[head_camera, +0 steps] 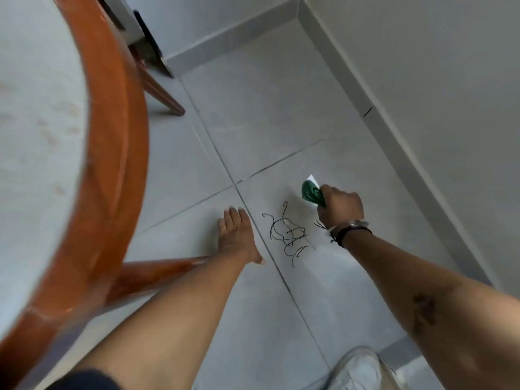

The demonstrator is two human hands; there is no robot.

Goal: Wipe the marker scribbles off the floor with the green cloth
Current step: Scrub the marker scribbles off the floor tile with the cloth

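Black marker scribbles [287,235] loop across a grey floor tile just right of a grout line. My right hand [340,206] is closed on a rolled green cloth [311,194], with a white corner sticking out at its far end, and holds it just beyond and right of the scribbles. I cannot tell whether the cloth touches the floor. My left hand [239,235] rests flat on the floor left of the scribbles, fingers together and pointing away, holding nothing. A watch and bands sit on my right wrist.
A round table with an orange-brown wooden rim [112,153] fills the left, its legs [163,94] reaching the floor. A grey wall with a skirting board [394,136] runs along the right. My white shoe [357,370] is at the bottom.
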